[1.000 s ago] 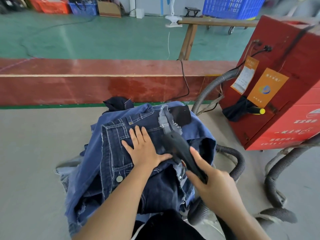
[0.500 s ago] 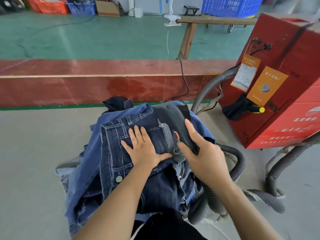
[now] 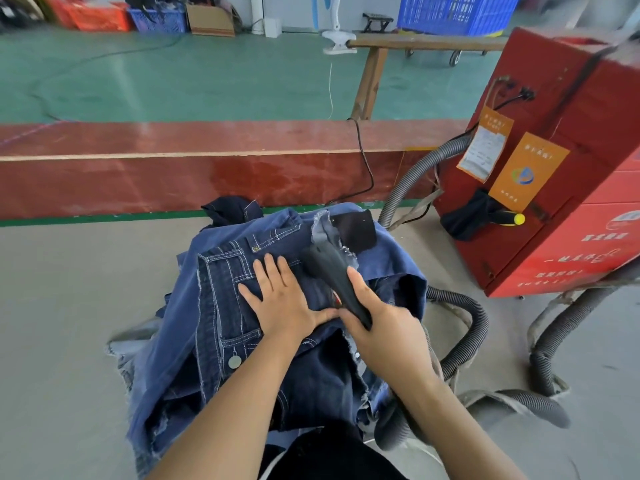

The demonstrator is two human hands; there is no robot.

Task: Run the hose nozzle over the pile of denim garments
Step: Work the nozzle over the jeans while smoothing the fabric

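Back up the pile the hose nozzle (image 3: pixel 333 273) is coming, its black tip now lying on the frayed pale denim near the top, where half a second ago my right hand (image 3: pixel 384 332) was covering it lower down. I am gripping the nozzle's rear end with that hand, fingers wrapped around it and forefinger stretched along its top. My left hand (image 3: pixel 282 299) is staying where it was, lying flat with fingers straight and spread, pressing on the dark stitched jeans just beside the nozzle, thumb touching my right hand. The pile of denim garments (image 3: pixel 221 327) is sitting on the grey desk (image 3: pixel 69 306) right in front of me, a metal button (image 3: pixel 234 361) showing on its near left side and a black patch (image 3: pixel 356 228) lying just past the nozzle tip. Grey ribbed hose (image 3: pixel 467 334) is looping out from under my right hand, across the desk on the right, and another length is climbing towards the red machine (image 3: pixel 568 188), which is standing at the right edge with orange tags (image 3: pixel 528 171) hanging on its side. A red board (image 3: pixel 173 168) is running along the far side of the desk, with green floor (image 3: pixel 207 77) beyond.
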